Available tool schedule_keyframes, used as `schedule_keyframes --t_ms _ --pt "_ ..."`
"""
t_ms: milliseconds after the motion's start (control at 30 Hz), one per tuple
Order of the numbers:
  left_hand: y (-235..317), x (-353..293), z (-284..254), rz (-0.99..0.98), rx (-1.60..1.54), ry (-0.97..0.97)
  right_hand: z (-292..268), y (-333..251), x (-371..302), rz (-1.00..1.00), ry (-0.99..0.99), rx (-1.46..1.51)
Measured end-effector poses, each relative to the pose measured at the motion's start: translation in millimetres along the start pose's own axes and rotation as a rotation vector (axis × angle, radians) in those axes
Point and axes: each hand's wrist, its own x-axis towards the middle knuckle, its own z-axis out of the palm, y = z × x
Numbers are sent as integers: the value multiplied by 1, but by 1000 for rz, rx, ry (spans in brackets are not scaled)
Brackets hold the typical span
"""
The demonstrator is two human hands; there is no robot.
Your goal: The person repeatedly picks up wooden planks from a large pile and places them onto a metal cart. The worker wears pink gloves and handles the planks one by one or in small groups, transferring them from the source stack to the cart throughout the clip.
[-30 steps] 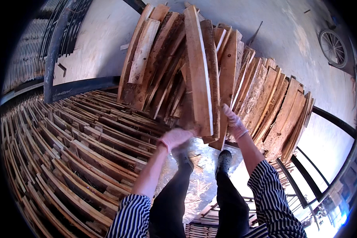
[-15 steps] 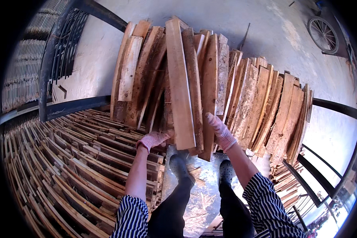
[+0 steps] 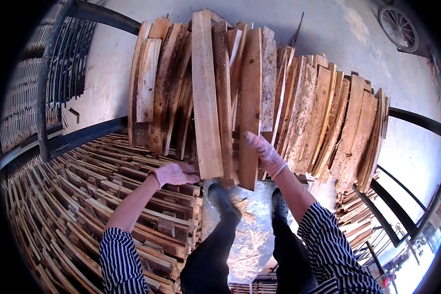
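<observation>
A long pale wooden board (image 3: 207,98) leans at the front of a row of upright rough boards. My left hand (image 3: 174,174), in a pink-and-white knit glove, is beside its lower end, fingers stretched toward its left edge. Whether the fingertips touch it is unclear. A narrower bark-edged board (image 3: 222,93) stands just right of the pale one. My right hand (image 3: 267,154), gloved alike, grips the right edge of a knotted brown board (image 3: 250,103) near its lower end. Its thumb side lies over the face; the other fingers are partly hidden.
Several more rough boards (image 3: 323,112) stand to the right. Stacked wooden slats (image 3: 108,206) fill the left side. Dark metal rails (image 3: 90,134) run behind the row. Wood shavings litter the floor (image 3: 250,235) around my feet. A spoked wheel (image 3: 398,29) is at the far right wall.
My left hand has shifted left, its forearm swinging outward. My right hand stays at the knotted board. The boards sit slightly farther left and higher in view.
</observation>
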Motion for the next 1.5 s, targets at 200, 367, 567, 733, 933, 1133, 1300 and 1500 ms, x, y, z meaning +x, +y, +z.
schedule_keyframes --t_ms 200,367,567,733,933,1133,1300,1500 --pt "34 79 -88 -277 -1083 663 -63 23 38 -140 -32 99" --pt "13 84 -47 -194 -1408 851 65 25 48 -110 265 -219" --pt "87 79 -43 -163 -1512 750 52 7 23 -133 269 -190" --pt "122 -6 11 -117 -1611 747 126 -70 -81 22 78 -65" --pt "189 -14 -30 -225 -1702 634 98 -47 -166 59 121 241" --pt "247 -64 -26 -231 -1470 730 130 -68 -252 212 172 337" --pt "289 -138 48 -304 -1513 562 170 -59 -361 315 40 460" --pt "349 -171 8 -379 -1522 628 186 -103 -390 332 198 507"
